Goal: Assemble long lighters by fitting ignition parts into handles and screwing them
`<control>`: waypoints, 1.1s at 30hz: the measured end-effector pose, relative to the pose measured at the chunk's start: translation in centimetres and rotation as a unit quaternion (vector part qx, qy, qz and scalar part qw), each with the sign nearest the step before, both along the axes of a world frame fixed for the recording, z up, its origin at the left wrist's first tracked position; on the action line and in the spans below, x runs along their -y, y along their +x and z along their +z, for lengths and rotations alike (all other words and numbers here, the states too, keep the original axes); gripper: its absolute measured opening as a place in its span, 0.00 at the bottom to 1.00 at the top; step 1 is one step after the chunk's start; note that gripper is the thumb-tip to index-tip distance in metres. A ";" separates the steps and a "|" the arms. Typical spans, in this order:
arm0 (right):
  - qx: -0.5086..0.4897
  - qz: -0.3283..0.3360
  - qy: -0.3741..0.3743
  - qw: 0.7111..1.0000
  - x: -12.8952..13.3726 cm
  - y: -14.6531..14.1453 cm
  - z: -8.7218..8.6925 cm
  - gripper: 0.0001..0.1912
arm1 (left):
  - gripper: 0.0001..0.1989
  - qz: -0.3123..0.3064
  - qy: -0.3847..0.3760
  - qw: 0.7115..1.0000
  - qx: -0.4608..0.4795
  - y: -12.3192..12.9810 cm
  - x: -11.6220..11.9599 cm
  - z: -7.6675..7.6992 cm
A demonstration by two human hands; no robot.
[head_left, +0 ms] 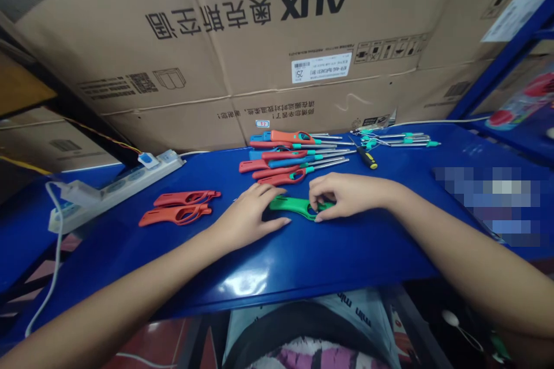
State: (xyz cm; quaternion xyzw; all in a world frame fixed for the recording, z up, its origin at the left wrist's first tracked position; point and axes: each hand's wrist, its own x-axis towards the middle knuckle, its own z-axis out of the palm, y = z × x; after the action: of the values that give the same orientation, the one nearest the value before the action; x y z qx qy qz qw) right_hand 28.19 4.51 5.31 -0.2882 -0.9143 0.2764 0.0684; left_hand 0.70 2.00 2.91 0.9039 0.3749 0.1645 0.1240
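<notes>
A green lighter casing [291, 204] lies on the blue table between my hands. My left hand [252, 216] rests at its left end, fingers apart, with the thumb stretched out along the near side. At the casing's right end, by the trigger opening, my right hand [332, 195] has its fingers curled and pinched on the green part. Behind my hands is a pile of red and blue lighters [277, 164] with metal tubes pointing right. Two casings, one red [173, 198] and one orange [167, 216], lie to the left.
A screwdriver [367, 158] lies right of the pile, near metal tubes with teal ends [407, 139]. A white power strip [116, 187] with plugs and cables is on the left. A large cardboard box [259, 81] stands behind. A blurred flat object [485, 202] lies at right.
</notes>
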 end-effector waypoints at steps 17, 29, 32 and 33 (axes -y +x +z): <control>-0.056 -0.093 0.057 0.992 -1.6 1.3 0.3 0.13 | 0.24 0.051 -0.069 0.987 0.133 -1.3 -0.1 -1.9; 0.097 -0.044 0.024 0.994 0.4 -0.2 0.0 0.19 | 0.16 0.021 -0.003 0.995 0.095 -1.8 -0.8 -2.0; 0.086 -0.067 0.046 0.993 -0.3 0.2 0.1 0.21 | 0.14 0.014 0.031 0.996 0.085 -1.6 -0.1 -1.3; 0.084 -0.088 0.070 0.990 -0.6 0.5 0.2 0.20 | 0.14 0.004 0.041 0.996 0.080 -1.5 0.2 -1.0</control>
State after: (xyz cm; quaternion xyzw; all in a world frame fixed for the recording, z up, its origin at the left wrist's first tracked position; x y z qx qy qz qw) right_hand 28.69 5.10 5.50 -0.3843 -0.9049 0.1795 0.0358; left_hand -0.83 1.84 1.93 0.8907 0.3599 0.2523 0.1161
